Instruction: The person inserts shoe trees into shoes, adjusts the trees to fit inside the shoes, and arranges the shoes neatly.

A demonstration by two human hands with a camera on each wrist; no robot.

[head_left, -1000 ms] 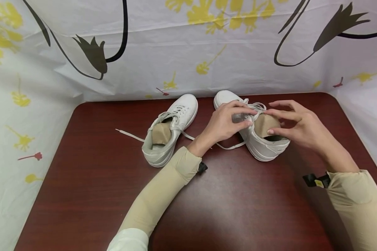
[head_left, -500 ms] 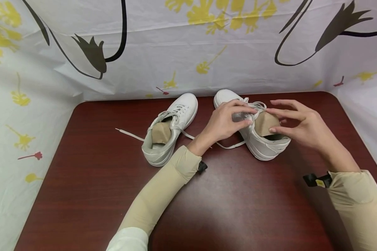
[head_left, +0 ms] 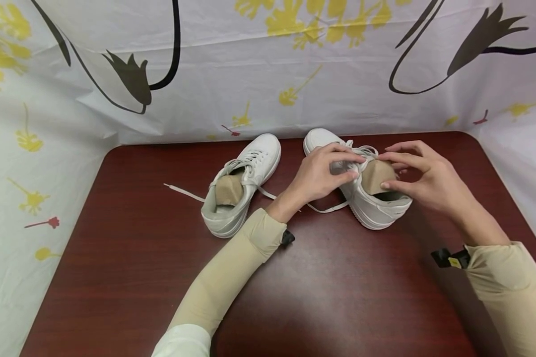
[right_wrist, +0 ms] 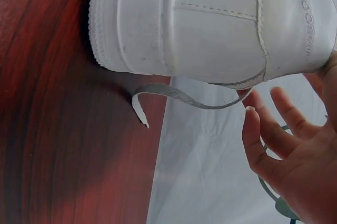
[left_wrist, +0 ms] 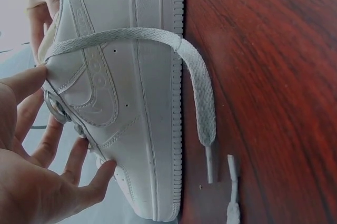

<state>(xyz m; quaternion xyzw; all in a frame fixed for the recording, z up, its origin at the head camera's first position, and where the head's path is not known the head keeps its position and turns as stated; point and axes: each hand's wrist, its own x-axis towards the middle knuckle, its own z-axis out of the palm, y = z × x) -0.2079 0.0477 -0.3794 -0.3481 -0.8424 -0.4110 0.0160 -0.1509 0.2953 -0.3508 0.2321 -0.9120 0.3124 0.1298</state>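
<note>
In the head view, a white sneaker [head_left: 377,210] stands at the back right, toe pointing away and to the left. A brown, paper-like piece [head_left: 376,177] fills its opening. My left hand [head_left: 319,171] holds the lacing area, its thumb and fingertips at the eyelet edge. On the other side, my right hand [head_left: 433,176] grips the collar, thumb by the brown piece and forefinger near the lace top. The left wrist view shows a loose white lace [left_wrist: 197,71] hanging down the shoe's side. Another lace end [right_wrist: 174,93] dangles beside my right fingers in the right wrist view.
A second white sneaker [head_left: 228,220] stands to the left, with a brown piece [head_left: 229,190] inside and loose laces [head_left: 183,191] on the dark red wooden table [head_left: 129,267]. A white patterned sheet [head_left: 232,64] hangs behind and at both sides.
Both hands stay at the same shoe. My right fingers shift very slightly; the shoes keep their places.
</note>
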